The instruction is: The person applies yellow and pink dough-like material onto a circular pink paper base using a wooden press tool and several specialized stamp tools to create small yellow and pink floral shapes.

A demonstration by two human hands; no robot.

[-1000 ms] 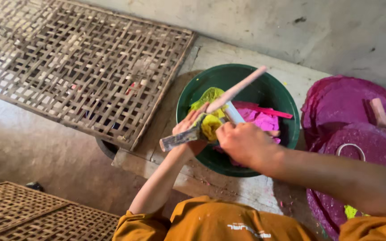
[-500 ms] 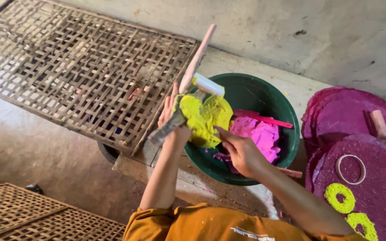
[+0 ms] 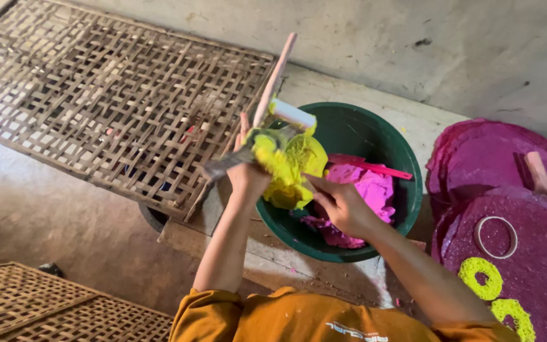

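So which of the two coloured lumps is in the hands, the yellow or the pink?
The yellow lump: both hands hold it above the green basin. The pink lump lies inside the basin, untouched.

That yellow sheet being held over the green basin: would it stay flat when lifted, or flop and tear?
Probably floppy: the yellow sheet sags and folds between the left hand and right hand. It looks thin and lacy, so likely light and easy to tear. The green basin beneath would catch scraps.

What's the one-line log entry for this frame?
left hand: grips yellow dough and pink stick | right hand: pinching dough's lower edge | below: green basin with pink dough
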